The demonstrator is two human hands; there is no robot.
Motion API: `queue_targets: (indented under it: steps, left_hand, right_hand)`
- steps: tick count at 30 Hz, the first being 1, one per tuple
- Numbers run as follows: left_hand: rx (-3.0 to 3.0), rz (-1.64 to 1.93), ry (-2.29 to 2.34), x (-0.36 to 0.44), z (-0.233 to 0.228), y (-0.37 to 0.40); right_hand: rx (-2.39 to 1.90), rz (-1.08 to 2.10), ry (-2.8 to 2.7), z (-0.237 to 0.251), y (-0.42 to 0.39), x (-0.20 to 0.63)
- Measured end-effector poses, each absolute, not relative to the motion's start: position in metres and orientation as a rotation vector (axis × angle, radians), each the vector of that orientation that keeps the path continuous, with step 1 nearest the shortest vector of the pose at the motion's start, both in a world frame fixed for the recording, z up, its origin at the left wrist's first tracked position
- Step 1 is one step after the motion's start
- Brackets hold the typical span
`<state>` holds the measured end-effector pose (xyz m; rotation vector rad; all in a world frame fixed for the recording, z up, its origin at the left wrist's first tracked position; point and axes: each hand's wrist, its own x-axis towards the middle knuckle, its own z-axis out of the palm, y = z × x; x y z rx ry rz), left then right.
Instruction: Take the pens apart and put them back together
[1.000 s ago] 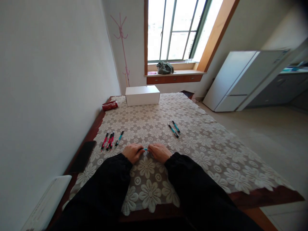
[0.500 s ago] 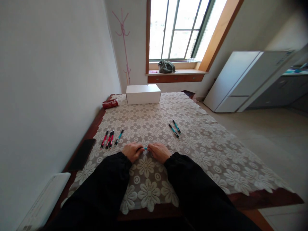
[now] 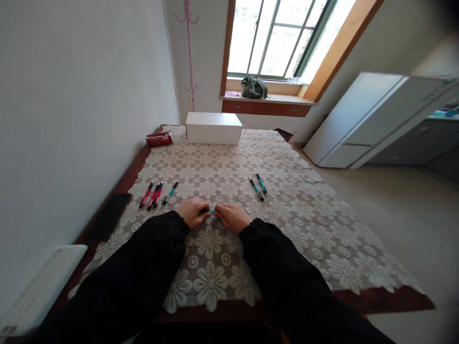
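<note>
Left hand (image 3: 192, 212) and right hand (image 3: 232, 217) both pinch one slim teal-and-black plastic pen (image 3: 209, 211) between them, low over the cream lace floral tablecloth (image 3: 287, 224), near its front edge.

A cream lace tablecloth with a flower pattern (image 3: 304, 224) covers the dark wooden table (image 3: 380, 298). Left of the grip lie three red-and-black pens (image 3: 151, 195) beside one teal-and-black pen (image 3: 169, 193); two more teal pens (image 3: 258, 186) lie to its far right. Well beyond stand a white rectangular cardboard box (image 3: 213, 128) and a red packet (image 3: 158, 139).
</note>
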<state>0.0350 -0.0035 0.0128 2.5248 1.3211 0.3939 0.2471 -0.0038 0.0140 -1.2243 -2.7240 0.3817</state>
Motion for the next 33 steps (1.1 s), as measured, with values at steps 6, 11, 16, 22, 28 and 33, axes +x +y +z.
queue_targets:
  steps: [6, 11, 16, 22, 28, 33]
  left_hand:
    - [2.509, 0.53, 1.228, 0.031, -0.001, -0.005]
    - [2.491, 0.486, 1.204, 0.031, -0.004, -0.006]
    - [2.506, 0.449, 1.208, 0.032, -0.003, -0.008]
    - [2.538, 0.42, 1.262, 0.036, 0.001, -0.011]
    - [2.584, 0.382, 1.244, 0.038, 0.002, -0.011]
    - [2.543, 0.38, 1.277, 0.037, 0.002, -0.01]
  right_hand:
    - [-1.17, 0.387, -2.695, 0.007, -0.009, 0.252]
    - [-1.182, 0.407, -2.722, 0.004, -0.008, 0.256]
    - [-1.162, 0.44, -2.719, 0.0, -0.007, 0.257]
    - [-1.179, 0.452, -2.694, 0.001, -0.008, 0.256]
    - [-1.223, 0.423, -2.692, 0.005, -0.007, 0.255]
    - [-1.254, 0.403, -2.689, 0.005, -0.007, 0.255]
